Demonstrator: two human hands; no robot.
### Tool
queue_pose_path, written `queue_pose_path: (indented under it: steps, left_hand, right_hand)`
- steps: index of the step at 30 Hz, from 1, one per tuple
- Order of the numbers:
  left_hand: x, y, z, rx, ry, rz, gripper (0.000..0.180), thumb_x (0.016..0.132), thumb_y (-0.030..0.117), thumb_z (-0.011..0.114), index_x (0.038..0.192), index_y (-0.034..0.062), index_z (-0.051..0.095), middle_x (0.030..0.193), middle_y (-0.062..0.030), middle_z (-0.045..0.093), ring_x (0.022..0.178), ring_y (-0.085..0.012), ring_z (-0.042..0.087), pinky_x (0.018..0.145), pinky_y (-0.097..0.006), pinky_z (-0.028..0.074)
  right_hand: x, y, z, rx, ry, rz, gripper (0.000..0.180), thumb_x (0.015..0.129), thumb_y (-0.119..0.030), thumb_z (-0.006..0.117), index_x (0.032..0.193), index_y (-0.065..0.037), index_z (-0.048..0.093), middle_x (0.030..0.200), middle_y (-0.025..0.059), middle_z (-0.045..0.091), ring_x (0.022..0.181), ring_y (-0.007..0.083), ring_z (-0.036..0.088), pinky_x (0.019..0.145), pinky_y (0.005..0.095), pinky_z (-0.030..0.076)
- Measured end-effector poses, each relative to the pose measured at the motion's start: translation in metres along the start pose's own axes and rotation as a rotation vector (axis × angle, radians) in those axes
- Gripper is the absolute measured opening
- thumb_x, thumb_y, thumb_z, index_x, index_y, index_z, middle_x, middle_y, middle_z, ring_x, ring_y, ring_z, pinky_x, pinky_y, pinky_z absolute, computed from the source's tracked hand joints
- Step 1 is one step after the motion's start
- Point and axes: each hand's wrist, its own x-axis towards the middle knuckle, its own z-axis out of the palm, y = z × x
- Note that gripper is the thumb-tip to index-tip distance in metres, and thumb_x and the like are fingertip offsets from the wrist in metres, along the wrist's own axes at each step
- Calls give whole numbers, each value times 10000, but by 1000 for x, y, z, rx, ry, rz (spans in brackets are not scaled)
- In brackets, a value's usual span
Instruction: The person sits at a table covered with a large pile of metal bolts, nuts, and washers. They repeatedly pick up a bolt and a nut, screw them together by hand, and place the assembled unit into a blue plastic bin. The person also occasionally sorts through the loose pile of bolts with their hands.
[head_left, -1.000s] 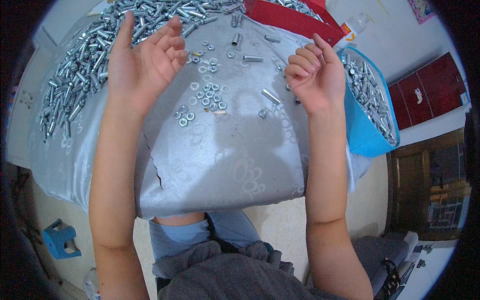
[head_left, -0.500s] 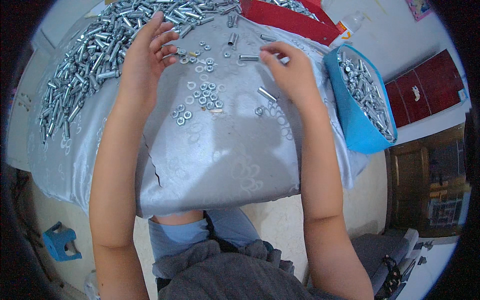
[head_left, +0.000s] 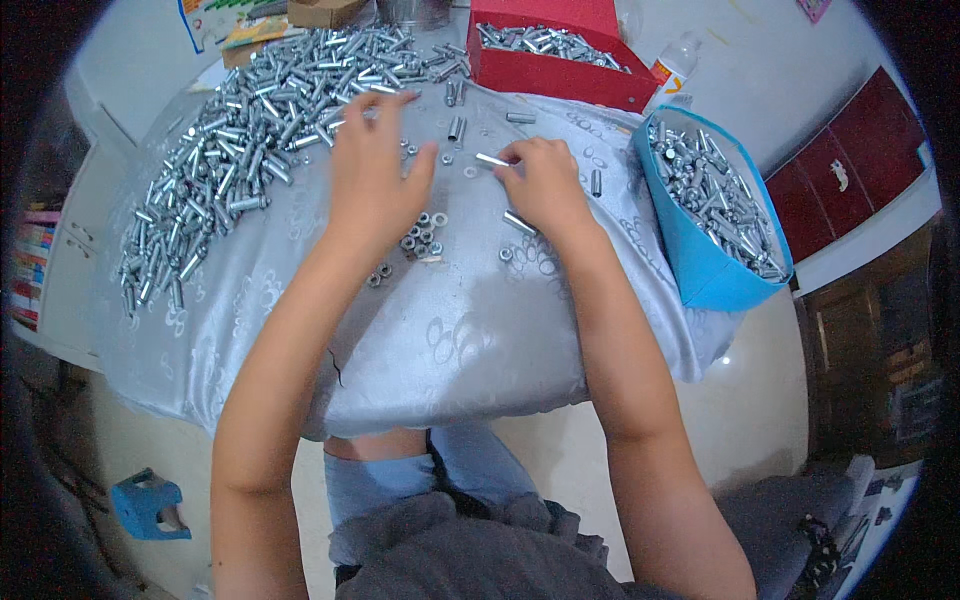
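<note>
My right hand (head_left: 547, 183) is closed in a pinch on one end of a shiny metal sleeve (head_left: 490, 160), low over the cloth. My left hand (head_left: 375, 170) is open, thumb and fingers apart, over the hex nuts (head_left: 424, 240) and flat washers, partly covering them; nothing shows in its grasp. Loose sleeves lie around the right hand: one (head_left: 520, 222) beside its wrist, another (head_left: 596, 182) to its right, a third (head_left: 520, 118) beyond it. Between the hands and farther back stands or lies a short sleeve (head_left: 457, 129). A single nut (head_left: 506, 255) rests nearer me.
A big heap of sleeve anchor bolts (head_left: 270, 120) covers the table's far left. A red box (head_left: 570, 82) of bolts sits at the back, with a plastic bottle (head_left: 676, 65) beside it. The blue fabric bin (head_left: 715, 280) on the right holds more. Silvery cloth (head_left: 460, 340) drapes the table.
My left hand has moved right, from beside the bolt heap to above the nuts. The right hand's fingers now pinch a sleeve. The view has tilted up slightly, showing more of the red box.
</note>
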Motion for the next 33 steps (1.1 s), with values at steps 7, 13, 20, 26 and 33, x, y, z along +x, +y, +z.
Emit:
queue_pose_path:
  steps: [7, 13, 20, 26, 33]
  left_hand:
    - [50, -13, 50, 301, -567, -99, 259, 739, 276, 628, 897, 71, 632, 911, -155, 608, 855, -306, 596, 724, -398, 478]
    - [60, -10, 74, 356, -653, -244, 364, 669, 328, 691, 880, 37, 630, 896, -161, 625, 860, -306, 608, 729, -406, 490]
    - [50, -22, 72, 313, -616, -117, 236, 638, 199, 693, 789, 24, 644, 816, -176, 629, 775, -323, 611, 682, -393, 486]
    - [24, -36, 33, -194, -341, -125, 138, 795, 96, 585, 887, -2, 616, 764, -120, 628, 723, -186, 606, 645, -296, 475]
    - [-23, -16, 1, -462, -73, -295, 168, 866, 109, 519, 972, -12, 566, 830, -64, 594, 757, -116, 546, 679, -244, 435]
  right_hand:
    - [2, 2, -2, 394, 107, 247, 203, 716, -146, 637, 864, -7, 630, 857, 158, 612, 850, 314, 568, 776, 393, 437]
    - [1, 0, -7, 448, 120, 227, 200, 726, -159, 630, 858, -8, 621, 858, 156, 604, 843, 323, 568, 768, 388, 439]
    - [3, -3, -7, 514, 53, 232, 231, 755, -149, 619, 911, 20, 603, 863, 160, 600, 798, 263, 570, 740, 342, 450]
    - [1, -7, -10, 442, 11, 150, 187, 783, -136, 587, 918, -8, 602, 890, 163, 577, 831, 300, 562, 755, 368, 444]
    - [1, -18, -17, 341, -8, -3, 156, 805, -124, 549, 931, -56, 610, 909, 151, 558, 869, 332, 546, 766, 394, 436]
